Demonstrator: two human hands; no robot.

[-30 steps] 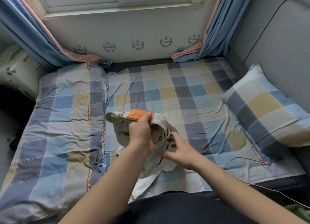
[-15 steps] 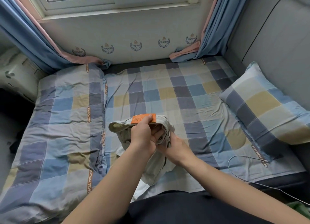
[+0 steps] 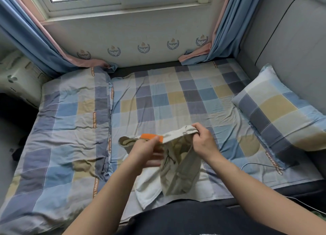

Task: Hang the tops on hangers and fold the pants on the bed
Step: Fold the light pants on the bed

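Observation:
Beige pants (image 3: 178, 171) with an orange label at the waistband hang between my hands above the near edge of the bed (image 3: 158, 102). My left hand (image 3: 146, 152) grips the waistband by the orange label. My right hand (image 3: 204, 143) pinches the waistband's right end, stretching it out sideways. A white garment (image 3: 150, 187) lies on the sheet beneath the pants, partly hidden by them.
A checked duvet (image 3: 67, 129) covers the bed's left part. A matching pillow (image 3: 282, 111) leans at the right against a grey headboard (image 3: 291, 46). A thin white cable (image 3: 255, 164) lies near the pillow. Blue curtains (image 3: 31, 41) flank the window wall behind.
My right hand has moved from under the bunched pants to the waistband's right end and pulled it outward. The waistband is now spread wide between both hands.

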